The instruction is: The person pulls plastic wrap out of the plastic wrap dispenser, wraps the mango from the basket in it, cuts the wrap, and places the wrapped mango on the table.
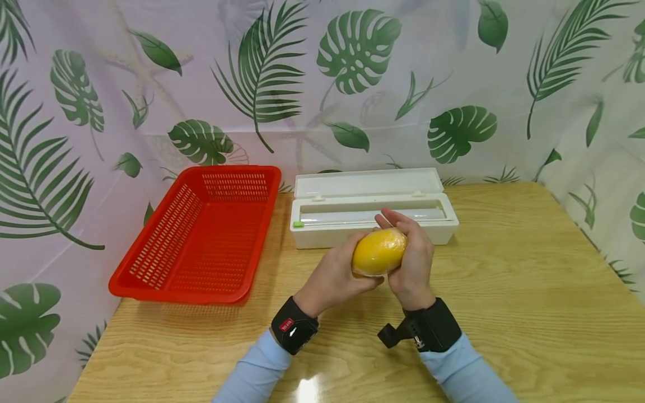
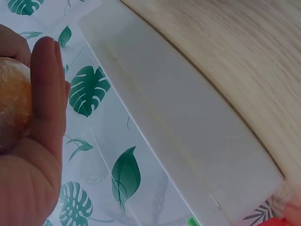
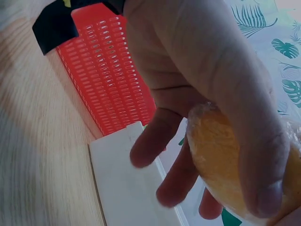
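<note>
A yellow oval fruit [image 1: 380, 252] in clear cling film is between my two hands, above the table. My left hand [image 1: 335, 280] grips its left side; in the left wrist view the wrapped fruit [image 2: 13, 101] shows behind a raised finger. On the other side my right hand [image 1: 414, 263] holds it, and in the right wrist view the thumb [image 3: 261, 174] lies across the film while the other fingers reach past underneath. Just behind the hands stands a white cling film dispenser [image 1: 322, 238], lid up, with a film roll [image 1: 342, 217] inside.
A red perforated plastic basket [image 1: 252, 280] stands at the left of the wooden table [image 1: 529, 313]. The dispenser has a green slider [image 1: 298, 224] at its left end. Behind the table hangs a leaf-patterned cloth [image 1: 302, 84].
</note>
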Motion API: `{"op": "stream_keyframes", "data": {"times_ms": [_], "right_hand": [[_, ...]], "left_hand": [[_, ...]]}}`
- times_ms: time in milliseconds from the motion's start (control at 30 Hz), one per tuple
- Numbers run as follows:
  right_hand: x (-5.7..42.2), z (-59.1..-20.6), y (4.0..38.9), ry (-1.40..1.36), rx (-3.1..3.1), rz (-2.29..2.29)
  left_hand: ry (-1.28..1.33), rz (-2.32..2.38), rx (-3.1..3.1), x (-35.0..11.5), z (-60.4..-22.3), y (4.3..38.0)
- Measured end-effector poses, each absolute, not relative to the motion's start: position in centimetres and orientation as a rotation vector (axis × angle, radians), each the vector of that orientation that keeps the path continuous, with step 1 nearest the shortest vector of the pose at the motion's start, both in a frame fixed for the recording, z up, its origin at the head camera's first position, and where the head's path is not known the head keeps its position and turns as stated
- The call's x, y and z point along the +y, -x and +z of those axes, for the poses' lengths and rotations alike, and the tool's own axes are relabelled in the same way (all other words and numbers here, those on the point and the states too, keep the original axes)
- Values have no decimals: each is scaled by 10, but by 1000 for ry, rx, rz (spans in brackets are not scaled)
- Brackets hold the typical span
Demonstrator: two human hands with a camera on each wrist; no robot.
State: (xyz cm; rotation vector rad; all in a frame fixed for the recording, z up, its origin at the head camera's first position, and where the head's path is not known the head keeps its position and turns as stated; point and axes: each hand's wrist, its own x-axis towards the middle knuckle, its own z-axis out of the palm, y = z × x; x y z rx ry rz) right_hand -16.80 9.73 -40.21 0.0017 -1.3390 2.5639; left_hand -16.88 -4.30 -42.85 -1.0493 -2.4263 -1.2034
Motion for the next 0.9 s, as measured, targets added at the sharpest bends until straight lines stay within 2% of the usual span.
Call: {"op": "stream_keyframes", "data": {"times_ms": [300, 533, 900], "right_hand": [[97, -405, 168, -13, -1588, 2455], [98, -408, 169, -54, -1781, 2306], [109, -412, 176, -270, -2254, 1955]], "left_hand": [[902, -1002, -2521, -51, -428, 170], [887, -941, -2567, -54, -424, 169], [855, -805, -2600, -63, -421, 171]]}}
